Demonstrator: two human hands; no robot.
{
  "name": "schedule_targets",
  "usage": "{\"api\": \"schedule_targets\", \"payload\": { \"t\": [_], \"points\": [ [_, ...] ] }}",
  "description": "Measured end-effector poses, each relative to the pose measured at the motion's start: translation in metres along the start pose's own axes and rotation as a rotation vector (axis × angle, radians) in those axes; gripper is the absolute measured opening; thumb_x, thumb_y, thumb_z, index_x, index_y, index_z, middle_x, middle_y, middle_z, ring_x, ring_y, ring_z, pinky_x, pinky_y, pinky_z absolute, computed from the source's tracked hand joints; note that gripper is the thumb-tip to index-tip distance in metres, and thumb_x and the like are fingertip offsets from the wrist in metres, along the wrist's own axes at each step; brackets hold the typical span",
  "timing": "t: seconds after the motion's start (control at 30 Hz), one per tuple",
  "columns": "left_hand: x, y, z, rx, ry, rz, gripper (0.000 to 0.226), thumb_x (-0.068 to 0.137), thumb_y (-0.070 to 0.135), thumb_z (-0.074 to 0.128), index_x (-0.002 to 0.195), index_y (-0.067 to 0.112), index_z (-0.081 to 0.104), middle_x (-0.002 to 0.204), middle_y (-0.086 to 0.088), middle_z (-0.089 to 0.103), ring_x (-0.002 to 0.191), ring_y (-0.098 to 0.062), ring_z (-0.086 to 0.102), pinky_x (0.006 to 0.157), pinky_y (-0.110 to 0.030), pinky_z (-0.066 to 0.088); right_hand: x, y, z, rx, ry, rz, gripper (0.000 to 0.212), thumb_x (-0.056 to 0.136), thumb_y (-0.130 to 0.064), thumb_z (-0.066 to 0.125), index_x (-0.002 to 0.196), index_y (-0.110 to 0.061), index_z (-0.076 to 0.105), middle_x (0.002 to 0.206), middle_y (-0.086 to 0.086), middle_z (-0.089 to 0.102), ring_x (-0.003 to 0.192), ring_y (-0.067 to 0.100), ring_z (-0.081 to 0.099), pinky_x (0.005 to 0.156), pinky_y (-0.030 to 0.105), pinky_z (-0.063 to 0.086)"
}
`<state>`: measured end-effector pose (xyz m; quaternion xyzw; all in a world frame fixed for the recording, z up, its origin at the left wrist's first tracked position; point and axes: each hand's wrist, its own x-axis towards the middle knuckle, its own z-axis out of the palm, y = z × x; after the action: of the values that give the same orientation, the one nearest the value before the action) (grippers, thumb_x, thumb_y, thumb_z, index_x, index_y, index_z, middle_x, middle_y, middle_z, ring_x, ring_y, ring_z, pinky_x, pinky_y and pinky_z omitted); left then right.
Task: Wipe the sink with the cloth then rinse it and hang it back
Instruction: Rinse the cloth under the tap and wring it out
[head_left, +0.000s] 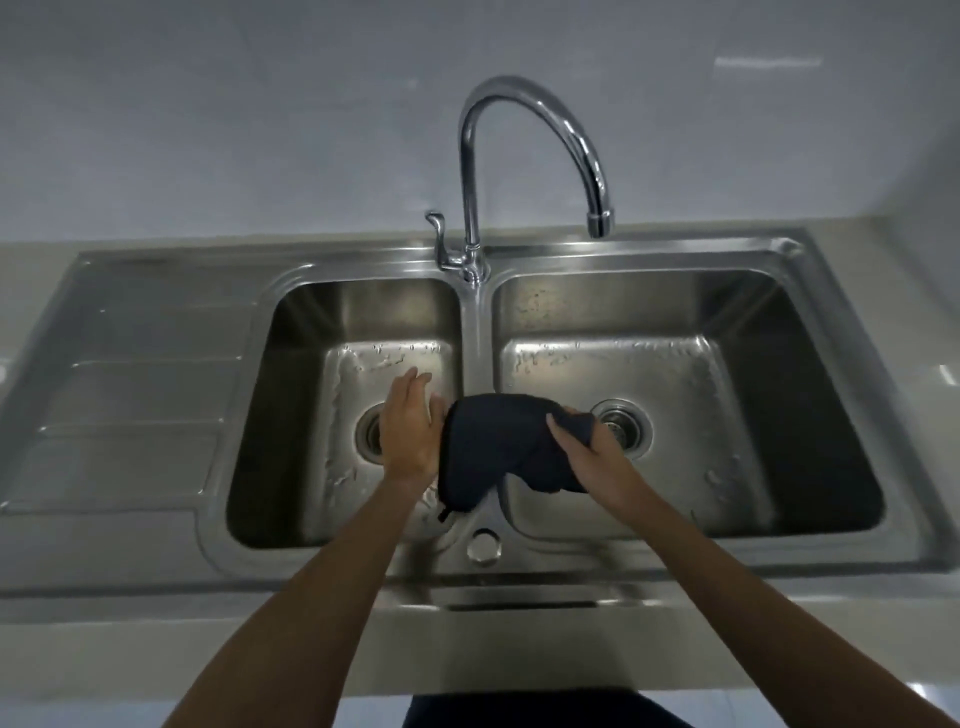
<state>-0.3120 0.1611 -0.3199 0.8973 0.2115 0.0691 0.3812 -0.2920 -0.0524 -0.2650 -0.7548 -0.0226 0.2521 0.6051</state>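
A dark navy cloth (498, 447) is draped over the divider between the two bowls of a steel double sink (810, 260). My right hand (587, 447) grips the cloth's right end above the right bowl, near its drain (621, 423). Over the left bowl, my left hand (410, 426) is flat and open against the cloth's left edge, fingers spread, partly hiding the left drain (370, 431). Water droplets lie on both bowl floors. The chrome gooseneck faucet (470, 171) has its spout (600, 221) over the right bowl, and no water runs from it.
The faucet lever (439, 234) stands left of the faucet base. A ribbed drainboard (135, 364) adjoins the left bowl. A round cap (483, 545) sits on the front rim. Grey tiled wall behind, pale countertop around the sink.
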Motion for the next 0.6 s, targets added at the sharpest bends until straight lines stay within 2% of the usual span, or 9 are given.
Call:
{"api": "schedule_targets", "payload": {
  "t": [0.07,0.13,0.17,0.23,0.27,0.37,0.43,0.5,0.6],
  "points": [
    [0.022,0.020,0.001,0.052,0.083,0.067,0.041,0.094,0.019,0.042,0.130,0.001,0.048,0.138,-0.016,0.048,0.129,-0.030,0.043,0.109,-0.036,0.031,0.011,-0.008,-0.018,0.001,0.089,0.043,0.022,0.097,-0.025,0.049,0.088,-0.011,0.064,0.082,0.000,0.065,0.081,0.011,0.061,0.062,0.010,0.046],
    [0.047,0.039,-0.003,0.097,0.132,0.132,0.042,0.093,0.019,0.042,0.129,-0.002,0.047,0.133,-0.020,0.050,0.123,-0.032,0.046,0.104,-0.038,0.035,0.025,-0.009,-0.033,-0.015,0.163,0.076,0.030,0.097,-0.024,0.049,0.083,0.000,0.060,0.074,0.005,0.061,0.071,0.014,0.057,0.049,0.004,0.041],
    [0.063,0.049,-0.004,0.122,0.148,0.144,0.040,0.094,0.017,0.043,0.129,-0.002,0.047,0.132,-0.020,0.050,0.122,-0.033,0.046,0.103,-0.039,0.036,0.032,-0.010,-0.040,-0.025,0.187,0.083,0.032,0.097,-0.024,0.049,0.083,0.003,0.058,0.073,0.007,0.059,0.071,0.018,0.057,0.049,0.006,0.041],
    [0.095,0.065,-0.011,0.168,0.173,0.186,0.036,0.095,0.012,0.044,0.128,-0.001,0.046,0.130,-0.019,0.049,0.119,-0.031,0.047,0.102,-0.040,0.038,0.045,-0.009,-0.052,-0.056,0.214,0.092,0.036,0.097,-0.027,0.048,0.091,0.007,0.059,0.077,0.011,0.060,0.079,0.028,0.061,0.060,0.019,0.045],
    [0.112,0.073,-0.015,0.186,0.185,0.225,0.035,0.094,0.010,0.044,0.127,0.000,0.046,0.128,-0.018,0.050,0.117,-0.030,0.047,0.101,-0.040,0.041,0.051,-0.009,-0.057,-0.080,0.222,0.103,0.036,0.097,-0.028,0.048,0.095,0.005,0.060,0.079,0.010,0.061,0.081,0.026,0.061,0.062,0.023,0.044],
    [0.155,0.093,-0.026,0.222,0.200,0.321,0.032,0.093,0.009,0.044,0.125,0.004,0.045,0.128,-0.016,0.047,0.114,-0.030,0.047,0.097,-0.045,0.044,0.068,-0.012,-0.072,-0.167,0.217,0.108,0.030,0.097,-0.030,0.047,0.091,-0.003,0.059,0.075,0.004,0.059,0.073,0.017,0.057,0.059,0.021,0.040],
    [0.176,0.103,-0.028,0.303,0.145,0.272,0.035,0.097,0.013,0.042,0.131,0.003,0.042,0.133,-0.017,0.044,0.119,-0.031,0.045,0.098,-0.044,0.043,0.078,-0.016,-0.080,-0.236,0.220,0.109,0.032,0.096,-0.035,0.048,0.085,-0.007,0.058,0.071,0.001,0.059,0.073,0.020,0.059,0.060,0.026,0.041],
    [0.192,0.108,-0.028,0.461,0.048,0.221,0.035,0.098,0.016,0.042,0.131,0.002,0.043,0.131,-0.019,0.045,0.119,-0.034,0.045,0.094,-0.046,0.042,0.089,-0.018,-0.087,-0.290,0.217,0.108,0.036,0.095,-0.039,0.048,0.085,-0.007,0.060,0.074,0.003,0.064,0.077,0.022,0.062,0.068,0.031,0.045],
    [0.207,0.105,-0.027,0.609,0.007,0.251,0.026,0.093,0.001,0.048,0.119,0.000,0.048,0.119,-0.019,0.051,0.109,-0.035,0.051,0.083,-0.042,0.044,0.103,-0.021,-0.095,-0.337,0.209,0.088,0.037,0.095,-0.040,0.049,0.090,-0.005,0.062,0.087,0.010,0.068,0.084,0.023,0.064,0.078,0.038,0.049]
  ]
}}
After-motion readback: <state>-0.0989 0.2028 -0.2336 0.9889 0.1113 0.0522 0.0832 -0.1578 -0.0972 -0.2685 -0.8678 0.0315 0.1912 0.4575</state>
